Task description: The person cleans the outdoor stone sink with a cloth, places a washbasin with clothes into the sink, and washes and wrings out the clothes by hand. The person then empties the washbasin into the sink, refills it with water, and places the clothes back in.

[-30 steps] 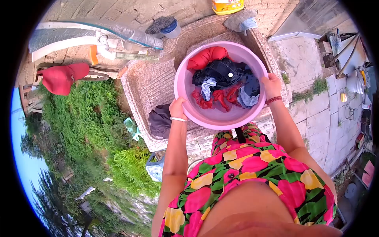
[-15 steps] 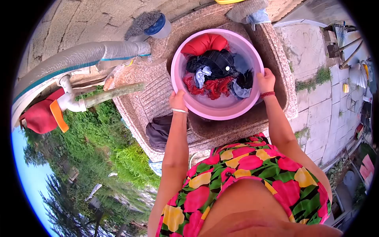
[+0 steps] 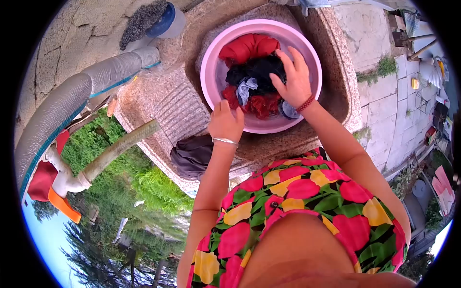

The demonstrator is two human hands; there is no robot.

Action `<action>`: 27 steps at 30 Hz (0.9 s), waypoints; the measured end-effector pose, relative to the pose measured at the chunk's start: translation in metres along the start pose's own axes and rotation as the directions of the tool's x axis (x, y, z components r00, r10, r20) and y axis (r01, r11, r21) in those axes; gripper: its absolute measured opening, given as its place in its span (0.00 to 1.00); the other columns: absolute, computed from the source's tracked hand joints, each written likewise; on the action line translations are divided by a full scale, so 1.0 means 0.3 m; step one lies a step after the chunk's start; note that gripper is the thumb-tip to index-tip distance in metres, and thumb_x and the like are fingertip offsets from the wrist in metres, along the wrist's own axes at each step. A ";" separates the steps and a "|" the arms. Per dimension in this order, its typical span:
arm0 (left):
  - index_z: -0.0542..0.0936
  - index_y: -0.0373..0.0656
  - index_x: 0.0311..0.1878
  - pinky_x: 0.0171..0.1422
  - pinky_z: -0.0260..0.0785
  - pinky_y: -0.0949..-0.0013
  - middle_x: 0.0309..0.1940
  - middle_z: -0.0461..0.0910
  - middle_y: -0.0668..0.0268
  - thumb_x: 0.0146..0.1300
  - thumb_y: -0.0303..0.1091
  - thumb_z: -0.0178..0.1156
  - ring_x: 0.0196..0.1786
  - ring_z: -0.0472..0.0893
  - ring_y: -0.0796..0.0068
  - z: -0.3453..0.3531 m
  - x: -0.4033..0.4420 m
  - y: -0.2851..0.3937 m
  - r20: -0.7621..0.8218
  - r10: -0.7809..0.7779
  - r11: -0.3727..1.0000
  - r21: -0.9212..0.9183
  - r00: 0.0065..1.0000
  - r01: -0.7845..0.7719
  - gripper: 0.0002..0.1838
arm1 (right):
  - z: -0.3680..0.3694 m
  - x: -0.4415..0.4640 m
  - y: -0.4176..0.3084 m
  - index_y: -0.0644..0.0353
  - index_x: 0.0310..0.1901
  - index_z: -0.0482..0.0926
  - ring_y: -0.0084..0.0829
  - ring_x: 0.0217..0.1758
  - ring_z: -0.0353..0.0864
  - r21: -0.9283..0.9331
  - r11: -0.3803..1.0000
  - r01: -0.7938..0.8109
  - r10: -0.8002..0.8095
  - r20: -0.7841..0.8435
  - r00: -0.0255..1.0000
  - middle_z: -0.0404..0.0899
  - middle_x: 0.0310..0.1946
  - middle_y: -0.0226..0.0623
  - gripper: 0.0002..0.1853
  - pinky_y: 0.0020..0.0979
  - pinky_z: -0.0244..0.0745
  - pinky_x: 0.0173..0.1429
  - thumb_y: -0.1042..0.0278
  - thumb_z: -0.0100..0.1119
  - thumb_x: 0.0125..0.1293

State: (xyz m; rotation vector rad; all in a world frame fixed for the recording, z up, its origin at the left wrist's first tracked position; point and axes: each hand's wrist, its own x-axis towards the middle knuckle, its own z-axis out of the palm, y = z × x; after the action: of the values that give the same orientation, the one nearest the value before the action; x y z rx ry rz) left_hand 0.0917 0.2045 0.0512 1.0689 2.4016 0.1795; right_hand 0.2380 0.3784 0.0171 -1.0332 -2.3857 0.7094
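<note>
A pink basin point(image 3: 207, 72) sits in the basin part of a speckled stone sink point(image 3: 343, 72). Inside it lie a puffy red cloth point(image 3: 247, 48), a black garment point(image 3: 257, 72), a small pale blue cloth point(image 3: 246, 90) and dark red wet fabric point(image 3: 263, 105). My right hand point(image 3: 294, 79) is over the basin's right half, fingers spread, near the black garment and holding nothing. At the basin's lower left rim is my left hand point(image 3: 225, 122), its fingers apart and nothing held in them.
Dark cloth point(image 3: 192, 156) lies on the sink's ribbed washboard point(image 3: 180, 113). A pipe point(image 3: 120, 149) with an orange-handled tap point(image 3: 63, 206) reaches over from the left. A blue-and-white container point(image 3: 168, 21) stands at the upper left, beside a grey mesh-like bundle point(image 3: 141, 24).
Both hands have let go of the basin's rim. The right hand has moved in over the clothes; the left stays by the rim. The basin appears slightly higher in view.
</note>
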 end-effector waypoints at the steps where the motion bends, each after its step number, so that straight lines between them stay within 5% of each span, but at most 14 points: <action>1: 0.72 0.34 0.48 0.54 0.69 0.50 0.52 0.72 0.43 0.54 0.38 0.62 0.53 0.74 0.43 0.025 0.043 0.012 -0.196 0.188 0.981 -0.014 0.963 -0.194 0.22 | 0.068 0.021 -0.003 0.50 0.65 0.65 0.53 0.67 0.59 -0.050 0.998 0.033 -0.031 0.045 0.999 0.57 0.65 0.51 0.35 0.46 0.58 0.67 0.59 0.66 0.54; 2: 0.72 0.33 0.50 0.57 0.66 0.50 0.56 0.70 0.44 0.53 0.38 0.63 0.57 0.71 0.44 0.058 0.118 0.027 -0.385 0.355 0.925 0.012 0.852 -0.380 0.24 | 0.131 0.029 0.009 0.45 0.65 0.64 0.56 0.68 0.57 -0.155 0.987 0.046 -0.022 0.151 0.988 0.55 0.67 0.51 0.37 0.49 0.57 0.67 0.53 0.66 0.54; 5: 0.73 0.42 0.52 0.66 0.54 0.39 0.64 0.60 0.44 0.52 0.39 0.62 0.68 0.57 0.38 0.218 0.270 0.038 -0.243 0.298 0.954 0.107 0.923 -0.280 0.24 | 0.283 0.005 0.079 0.41 0.65 0.64 0.60 0.67 0.57 -0.044 0.994 -0.105 0.112 0.213 0.971 0.53 0.67 0.55 0.38 0.56 0.55 0.67 0.50 0.68 0.51; 8: 0.73 0.45 0.56 0.67 0.53 0.40 0.65 0.60 0.46 0.51 0.47 0.63 0.68 0.55 0.33 0.317 0.353 0.043 -0.061 0.108 0.990 0.100 0.992 -0.102 0.29 | 0.336 -0.017 0.147 0.40 0.63 0.66 0.60 0.65 0.59 -0.181 0.977 -0.112 0.153 0.228 0.962 0.54 0.67 0.53 0.37 0.56 0.58 0.65 0.48 0.67 0.50; 9: 0.73 0.44 0.57 0.67 0.53 0.41 0.66 0.59 0.44 0.51 0.55 0.61 0.66 0.59 0.38 0.355 0.365 0.041 -0.155 0.118 0.973 0.213 0.981 -0.084 0.33 | 0.337 -0.014 0.161 0.43 0.60 0.69 0.58 0.62 0.62 -0.143 0.979 -0.146 0.178 0.248 0.952 0.59 0.63 0.51 0.35 0.57 0.57 0.64 0.46 0.67 0.49; 13: 0.71 0.44 0.62 0.66 0.55 0.40 0.62 0.66 0.45 0.50 0.60 0.62 0.65 0.64 0.41 0.416 0.427 -0.013 0.013 0.090 0.954 0.284 0.996 -0.090 0.40 | 0.369 0.018 0.227 0.49 0.56 0.72 0.55 0.55 0.67 -0.159 0.981 -0.109 0.158 0.333 0.930 0.65 0.55 0.49 0.33 0.54 0.64 0.55 0.43 0.65 0.50; 16: 0.71 0.41 0.62 0.66 0.59 0.46 0.56 0.72 0.43 0.49 0.62 0.62 0.61 0.71 0.46 0.462 0.483 -0.075 0.094 0.124 0.981 0.138 0.988 -0.136 0.42 | 0.403 0.075 0.304 0.57 0.52 0.73 0.54 0.51 0.72 -0.122 0.981 -0.148 0.178 0.281 0.943 0.70 0.51 0.53 0.32 0.50 0.68 0.52 0.41 0.61 0.54; 17: 0.70 0.38 0.62 0.64 0.64 0.52 0.51 0.77 0.43 0.53 0.62 0.58 0.56 0.76 0.47 0.469 0.503 -0.082 0.256 -0.022 0.973 0.228 0.966 -0.038 0.41 | 0.384 0.116 0.317 0.64 0.48 0.74 0.52 0.48 0.75 -0.112 0.975 -0.191 0.219 0.365 0.905 0.74 0.46 0.58 0.33 0.49 0.69 0.52 0.37 0.57 0.57; 20: 0.70 0.37 0.62 0.68 0.59 0.53 0.59 0.73 0.50 0.56 0.61 0.56 0.61 0.72 0.51 0.366 0.510 -0.031 0.322 -0.150 0.985 -0.030 0.935 0.169 0.41 | 0.358 0.170 0.339 0.64 0.50 0.75 0.53 0.52 0.75 0.089 0.924 -0.371 0.295 0.450 0.843 0.75 0.48 0.60 0.36 0.46 0.68 0.57 0.33 0.52 0.58; 21: 0.71 0.35 0.61 0.67 0.60 0.55 0.58 0.74 0.51 0.57 0.61 0.56 0.60 0.73 0.54 0.354 0.515 -0.039 0.361 -0.164 0.962 -0.146 0.918 0.229 0.40 | 0.350 0.194 0.326 0.65 0.57 0.72 0.53 0.60 0.71 0.156 0.925 -0.345 0.270 0.367 0.890 0.72 0.56 0.59 0.41 0.42 0.65 0.63 0.31 0.50 0.58; 22: 0.72 0.34 0.60 0.67 0.61 0.57 0.58 0.74 0.53 0.58 0.60 0.56 0.60 0.74 0.56 0.343 0.520 -0.047 0.399 -0.176 0.922 -0.253 0.900 0.293 0.39 | 0.283 0.231 0.283 0.65 0.62 0.68 0.50 0.65 0.68 0.136 0.862 -0.488 0.380 0.462 0.801 0.69 0.61 0.54 0.44 0.37 0.59 0.69 0.30 0.51 0.58; 24: 0.74 0.32 0.58 0.64 0.64 0.60 0.55 0.77 0.55 0.58 0.60 0.57 0.56 0.76 0.62 0.350 0.479 -0.044 0.359 -0.195 0.375 -0.833 0.913 0.408 0.38 | 0.312 0.231 0.346 0.66 0.64 0.67 0.43 0.66 0.68 0.242 0.651 -0.720 0.504 0.571 0.648 0.71 0.61 0.49 0.46 0.34 0.58 0.69 0.31 0.54 0.57; 26: 0.76 0.33 0.54 0.59 0.68 0.65 0.50 0.80 0.58 0.66 0.55 0.52 0.50 0.79 0.68 0.398 0.462 -0.076 0.184 -0.022 0.042 -0.982 0.983 0.185 0.30 | 0.287 0.208 0.304 0.65 0.63 0.69 0.31 0.61 0.72 0.748 0.389 -0.538 0.404 0.387 0.829 0.73 0.60 0.40 0.39 0.31 0.62 0.66 0.38 0.57 0.61; 27: 0.76 0.33 0.54 0.59 0.69 0.66 0.49 0.80 0.58 0.68 0.54 0.50 0.50 0.79 0.67 0.334 0.422 -0.051 0.281 0.050 -0.221 -0.933 0.958 0.285 0.29 | 0.178 0.202 0.217 0.66 0.62 0.69 0.30 0.60 0.72 0.740 0.164 -0.652 0.475 0.520 0.710 0.73 0.59 0.40 0.37 0.30 0.63 0.65 0.41 0.57 0.62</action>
State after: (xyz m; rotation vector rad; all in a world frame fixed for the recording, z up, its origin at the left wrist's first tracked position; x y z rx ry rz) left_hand 0.0594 0.2779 -0.0898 -0.0711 1.1818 1.5518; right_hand 0.2042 0.4478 -0.0522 -1.3030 -1.1149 2.1408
